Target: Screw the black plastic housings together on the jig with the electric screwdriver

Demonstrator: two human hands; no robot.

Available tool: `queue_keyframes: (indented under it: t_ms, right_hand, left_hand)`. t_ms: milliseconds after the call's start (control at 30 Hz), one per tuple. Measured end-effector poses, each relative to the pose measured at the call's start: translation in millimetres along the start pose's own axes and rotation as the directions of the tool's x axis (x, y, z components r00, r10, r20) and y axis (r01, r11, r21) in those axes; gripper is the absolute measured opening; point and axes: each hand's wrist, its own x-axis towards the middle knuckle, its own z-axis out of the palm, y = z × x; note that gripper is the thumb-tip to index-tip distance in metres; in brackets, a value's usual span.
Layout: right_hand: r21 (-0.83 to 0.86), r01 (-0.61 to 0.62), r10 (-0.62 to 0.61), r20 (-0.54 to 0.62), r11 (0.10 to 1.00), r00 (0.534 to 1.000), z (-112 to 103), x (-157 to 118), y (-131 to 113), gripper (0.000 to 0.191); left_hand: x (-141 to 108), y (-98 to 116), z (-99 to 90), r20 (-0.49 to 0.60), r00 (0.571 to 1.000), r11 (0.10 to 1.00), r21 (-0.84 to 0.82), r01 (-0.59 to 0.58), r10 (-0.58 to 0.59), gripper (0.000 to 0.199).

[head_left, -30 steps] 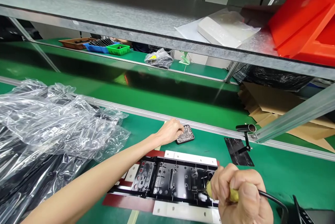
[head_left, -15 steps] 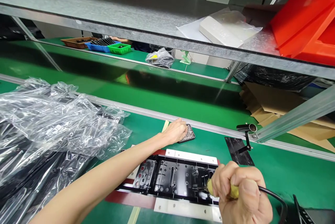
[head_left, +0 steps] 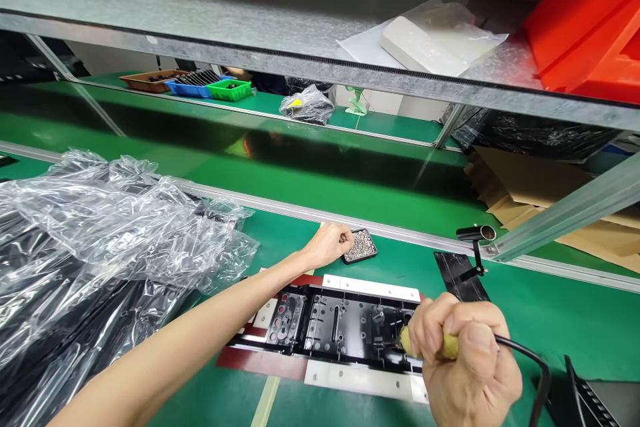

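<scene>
My right hand [head_left: 465, 360] is wrapped around the yellow handle of a soldering iron [head_left: 407, 340], whose black cord trails off to the right. The iron's tip points left, low over a long black plastic housing [head_left: 350, 334]; whether it touches is hard to see. My left hand [head_left: 327, 245] is pinched closed at the left edge of a small black tray [head_left: 361, 258] full of tiny metal pieces. Anything between those fingertips is too small to make out. The housing lies in a fixture of white blocks [head_left: 367, 384] on a dark red base [head_left: 260, 360].
Clear plastic wrap [head_left: 125, 227] over black parts fills the left side. A tube-shaped iron holder [head_left: 476, 234] stands at the back right, with cardboard [head_left: 540, 180] behind it. Overhead runs a metal shelf [head_left: 225, 20] with a red bin [head_left: 590, 34]. A black part [head_left: 580, 387] lies at right.
My left hand has drawn slightly left, from over the tray to its edge, so more of the metal pieces show. My right hand keeps the iron at the housing. The view has shifted slightly.
</scene>
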Motion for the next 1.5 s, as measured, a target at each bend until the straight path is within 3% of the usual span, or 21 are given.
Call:
queue_keyframes:
  t_ms: [200,533,667,767,900,1000,1100,1267,1500]
  right_hand:
    - [0.028,-0.01,0.01,0.004,1.0,1.0,0,0,-1,0.028]
    - [0.032,0.001,-0.001,-0.008,0.999,1.0,-2,0,1,0.027]
    - [0.017,-0.01,0.01,-0.011,1.0,1.0,-2,0,0,0.026]
    - [0.026,-0.003,0.003,-0.01,1.0,1.0,-3,-1,0,0.023]
    - [0.015,0.017,-0.017,-0.027,1.0,0.999,-4,-2,2,0.022]
    - [-0.01,0.032,-0.032,-0.022,0.999,0.999,-5,-2,4,0.022]
    - [-0.026,0.035,-0.035,-0.022,0.999,0.999,-6,-3,5,0.022]
    - [-0.021,0.037,-0.037,-0.012,0.999,0.999,-6,-4,4,0.022]
    - [-0.043,0.028,-0.029,-0.019,0.999,0.999,-6,-4,3,0.024]
  left_hand:
    - [1,-1,-4.1,0.012,0.999,0.997,0.062,-0.037,0.037,0.014]
    - [14,14,16.8,0.08,0.986,0.971,0.179,-0.158,0.146,0.023]
    - [13,21,7.3,0.071,0.989,0.976,0.164,-0.142,0.132,0.025]
    - [-5,33,-12.5,0.051,0.995,0.991,0.101,-0.085,0.08,0.022]
    - [-57,56,-37.1,0.059,0.996,0.998,0.005,-0.067,0.067,0.017]
    - [-102,66,-40.9,0.116,0.984,0.986,-0.106,-0.125,0.137,0.016]
    - [-133,66,-32.6,0.176,0.963,0.974,-0.139,-0.18,0.203,0.016]
    - [-146,62,-18.1,0.181,0.947,0.963,-0.096,-0.253,0.267,0.017]
    - [-149,68,-19.1,0.207,0.918,0.936,0.028,-0.351,0.338,0.019]
